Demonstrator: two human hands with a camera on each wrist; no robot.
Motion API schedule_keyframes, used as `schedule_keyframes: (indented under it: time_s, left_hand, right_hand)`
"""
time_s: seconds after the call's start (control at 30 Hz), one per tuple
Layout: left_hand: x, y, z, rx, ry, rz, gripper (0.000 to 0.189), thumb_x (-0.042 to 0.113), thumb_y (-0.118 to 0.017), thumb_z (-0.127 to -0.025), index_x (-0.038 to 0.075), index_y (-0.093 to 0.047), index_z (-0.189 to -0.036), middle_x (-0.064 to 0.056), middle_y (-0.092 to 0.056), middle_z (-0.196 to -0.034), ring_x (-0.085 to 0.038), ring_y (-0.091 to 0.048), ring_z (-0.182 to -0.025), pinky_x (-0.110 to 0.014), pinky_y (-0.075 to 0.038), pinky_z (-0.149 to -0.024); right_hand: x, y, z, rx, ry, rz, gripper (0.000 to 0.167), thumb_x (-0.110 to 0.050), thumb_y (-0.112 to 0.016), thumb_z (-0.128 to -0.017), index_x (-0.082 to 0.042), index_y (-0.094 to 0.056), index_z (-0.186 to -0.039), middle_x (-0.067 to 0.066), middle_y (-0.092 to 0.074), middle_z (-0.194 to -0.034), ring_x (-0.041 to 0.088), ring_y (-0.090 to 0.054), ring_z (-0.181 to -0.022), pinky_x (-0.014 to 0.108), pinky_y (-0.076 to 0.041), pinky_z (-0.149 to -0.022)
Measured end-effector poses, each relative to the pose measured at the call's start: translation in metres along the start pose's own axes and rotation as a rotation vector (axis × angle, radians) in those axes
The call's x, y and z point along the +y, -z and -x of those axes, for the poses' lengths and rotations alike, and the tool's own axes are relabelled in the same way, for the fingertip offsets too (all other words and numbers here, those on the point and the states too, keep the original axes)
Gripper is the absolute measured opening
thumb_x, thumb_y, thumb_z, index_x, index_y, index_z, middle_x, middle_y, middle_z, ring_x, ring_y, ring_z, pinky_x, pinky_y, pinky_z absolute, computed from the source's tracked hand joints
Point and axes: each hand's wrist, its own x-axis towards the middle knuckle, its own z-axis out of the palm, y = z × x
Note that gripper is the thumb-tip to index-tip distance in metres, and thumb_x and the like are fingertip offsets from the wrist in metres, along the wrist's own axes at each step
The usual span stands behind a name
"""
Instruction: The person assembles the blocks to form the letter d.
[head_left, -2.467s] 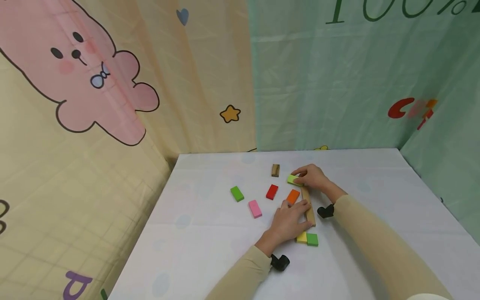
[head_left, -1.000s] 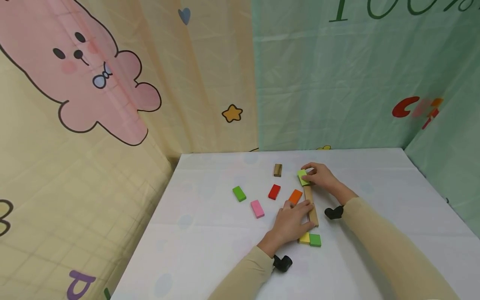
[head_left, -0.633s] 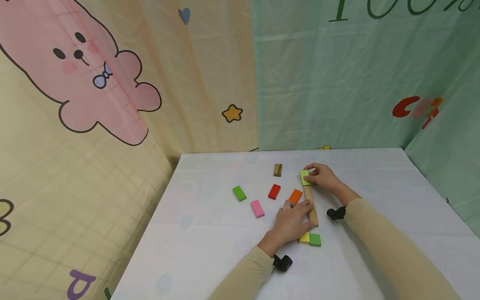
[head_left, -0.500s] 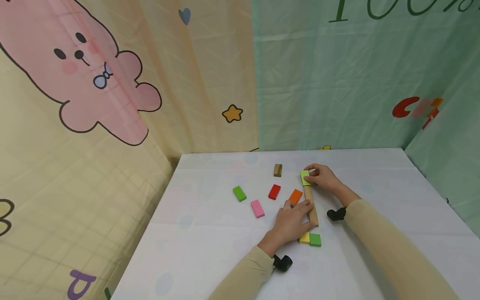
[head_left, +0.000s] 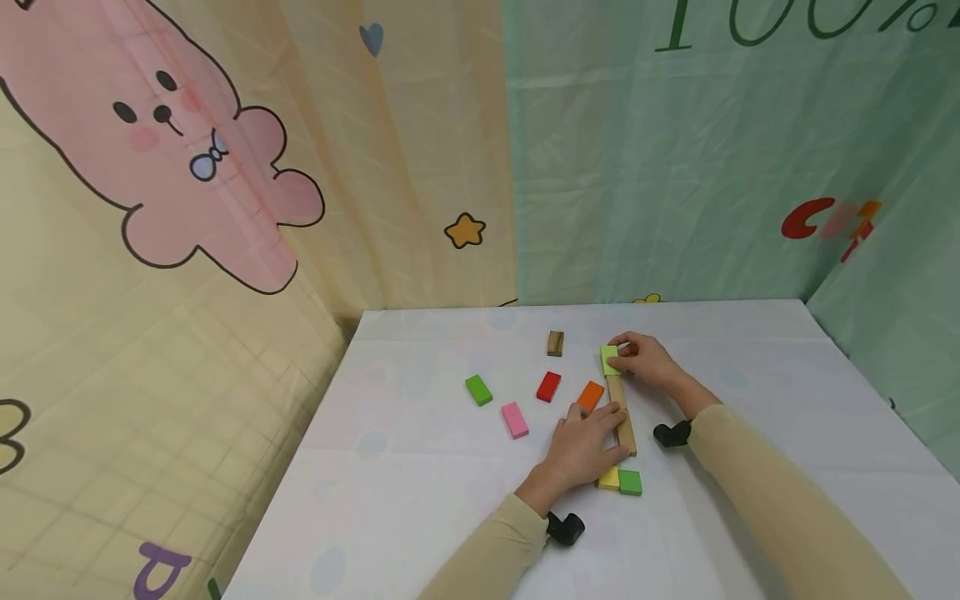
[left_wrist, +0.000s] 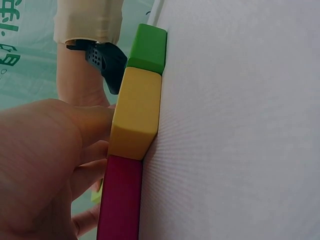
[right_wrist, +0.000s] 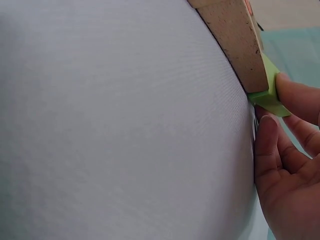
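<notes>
Right now your right hand [head_left: 651,364] has the lime-green block [head_left: 609,360] pinched at the fingertips — and the relation to judge by, it seems, is how that block lines up with the wooden strip [head_left: 617,390]. The block sits at the strip's far end, just left of your right fingers, with its long axis pointing away from you, almost continuing the strip's line. From the head view the two ends look to be touching; the right wrist view does not settle whether they are flush.

Your right hand is clearly the nearer one. Your left hand [head_left: 581,447] rests along the strip's nearer half, fingers loosely spread rather than pinching, with the yellow block [head_left: 609,477] showing beyond the thumb — how firmly it presses, you cannot tell from these views.
</notes>
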Motion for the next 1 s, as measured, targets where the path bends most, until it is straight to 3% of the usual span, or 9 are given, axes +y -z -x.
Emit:
schedule_keyframes:
  time_s: [1.0]
  left_hand:
    - [0.0004,-0.0002,0.0013,0.007,-0.002,-0.008,0.057,0.054,-0.062,-0.096,0.035,-0.051,-0.148,0.019,-0.039,-0.155,-0.014,-0.042,-0.112,-0.028,-0.041,-0.079]
  right_hand:
    - [0.002,-0.0027,-0.0013,0.016,-0.012,0.04,0.038,-0.018,-0.072,-0.095,0.001,-0.062,-0.127,0.017,-0.06,-0.109,0.026,-0.057,-0.086,0.032,-0.051,-0.074]
